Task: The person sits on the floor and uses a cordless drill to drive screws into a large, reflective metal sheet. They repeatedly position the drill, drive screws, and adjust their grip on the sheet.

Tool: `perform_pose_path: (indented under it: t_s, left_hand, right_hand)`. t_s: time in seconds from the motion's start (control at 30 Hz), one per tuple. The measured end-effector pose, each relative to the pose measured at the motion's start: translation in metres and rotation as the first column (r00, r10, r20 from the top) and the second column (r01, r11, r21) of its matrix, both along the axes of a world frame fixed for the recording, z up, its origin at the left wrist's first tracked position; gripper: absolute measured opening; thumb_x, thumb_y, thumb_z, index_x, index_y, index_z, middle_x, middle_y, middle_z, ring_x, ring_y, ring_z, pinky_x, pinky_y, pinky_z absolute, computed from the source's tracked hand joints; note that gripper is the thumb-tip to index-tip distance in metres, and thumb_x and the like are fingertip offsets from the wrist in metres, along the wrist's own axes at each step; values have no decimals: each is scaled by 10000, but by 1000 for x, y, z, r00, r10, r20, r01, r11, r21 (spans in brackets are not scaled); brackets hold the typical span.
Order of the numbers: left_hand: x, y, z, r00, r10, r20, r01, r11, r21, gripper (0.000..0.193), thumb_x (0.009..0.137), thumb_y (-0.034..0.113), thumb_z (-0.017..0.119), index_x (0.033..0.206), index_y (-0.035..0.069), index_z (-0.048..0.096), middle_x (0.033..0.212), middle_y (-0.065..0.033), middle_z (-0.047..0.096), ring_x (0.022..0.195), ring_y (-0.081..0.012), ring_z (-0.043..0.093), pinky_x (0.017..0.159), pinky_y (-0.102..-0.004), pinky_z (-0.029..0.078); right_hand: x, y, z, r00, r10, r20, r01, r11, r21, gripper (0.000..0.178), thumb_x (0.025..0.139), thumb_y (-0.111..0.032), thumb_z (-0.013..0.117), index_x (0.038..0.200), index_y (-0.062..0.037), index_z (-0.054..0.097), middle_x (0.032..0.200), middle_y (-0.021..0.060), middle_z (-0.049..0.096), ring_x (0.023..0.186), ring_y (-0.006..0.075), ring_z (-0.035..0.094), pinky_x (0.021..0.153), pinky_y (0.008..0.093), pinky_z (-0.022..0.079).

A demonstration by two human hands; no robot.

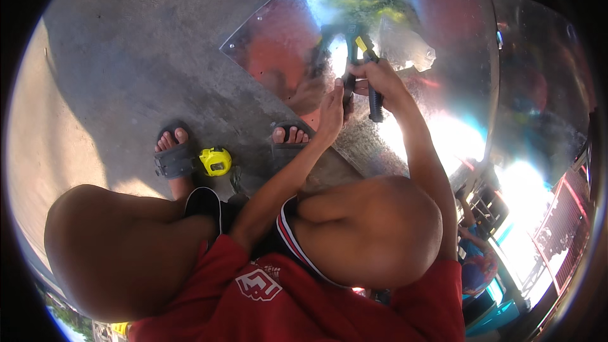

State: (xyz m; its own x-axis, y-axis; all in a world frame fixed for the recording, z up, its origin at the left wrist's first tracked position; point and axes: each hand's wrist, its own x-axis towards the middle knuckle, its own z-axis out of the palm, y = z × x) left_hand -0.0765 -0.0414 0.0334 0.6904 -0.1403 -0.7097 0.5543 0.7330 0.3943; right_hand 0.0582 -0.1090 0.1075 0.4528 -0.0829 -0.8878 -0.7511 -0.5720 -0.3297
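Over a shiny metal sheet (pixel 272 50) I hold a hand riveter (pixel 353 43) with a green body, black handles and a yellow mark. My right hand (pixel 384 82) is closed around its upper part, near where the handles meet. One black handle hangs down below that hand. My left hand (pixel 330 113) grips the other handle, its thumb lying along it and its remaining fingers partly hidden behind. The tool's head lies over bright reflections, so I cannot tell whether it touches the sheet. Small fasteners or holes dot the sheet's left edge.
A yellow tape measure (pixel 216 161) lies on the concrete floor (pixel 133 57) between my sandalled feet. Another curved, shiny metal surface (pixel 538 76) stands at the right. At the lower right are another person (pixel 475 256) and a red barred frame (pixel 560 234).
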Motion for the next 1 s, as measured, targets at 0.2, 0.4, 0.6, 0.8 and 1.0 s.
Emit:
perform_pose_path:
  t_s: [0.2, 0.4, 0.6, 0.8, 1.0]
  left_hand:
    - [9, -2, 5, 998, 9, -62, -16, 994, -106, 656, 1004, 647, 387, 723, 74, 539, 588, 11, 498, 433, -76, 448, 381, -245, 330]
    - [13, 0, 16, 984, 119, -131, -130, 988, -85, 729, 980, 711, 331, 781, 60, 592, 597, -8, 528, 458, -105, 512, 410, -246, 377]
    - [15, 4, 13, 994, 112, -21, -110, 993, 46, 854, 895, 837, 293, 848, 42, 603, 634, -23, 549, 493, -99, 537, 432, -245, 394]
    - [11, 3, 23, 989, 108, -97, -112, 993, -43, 946, 873, 872, 203, 977, 25, 613, 666, -29, 562, 503, -100, 533, 412, -257, 384]
    - [19, -1, 23, 993, 112, -37, -111, 994, 20, 872, 912, 829, 194, 809, 63, 598, 612, -13, 543, 436, -118, 497, 365, -257, 335]
  right_hand:
    - [12, 12, 22, 993, -69, -96, 66, 997, -34, 477, 943, -382, 639, 1187, 25, 586, 1041, 166, 689, 935, 315, 689, 819, 450, 554]
    - [-10, 28, 2, 971, -229, 61, 229, 973, 7, 469, 862, -442, 741, 999, -6, 634, 859, 108, 697, 767, 215, 653, 625, 367, 499]
    - [-19, 32, 3, 957, -248, 148, 233, 966, 114, 394, 817, -348, 807, 882, 5, 644, 758, 95, 676, 633, 183, 648, 565, 335, 511]
    - [-32, 32, -35, 888, -20, 460, 139, 964, -226, 309, 804, -270, 810, 822, 6, 671, 677, 78, 656, 517, 157, 624, 479, 323, 512]
    - [-12, 24, -8, 973, -60, 222, 75, 995, -59, 402, 807, -338, 805, 968, 2, 665, 811, 66, 699, 682, 161, 682, 606, 304, 532]
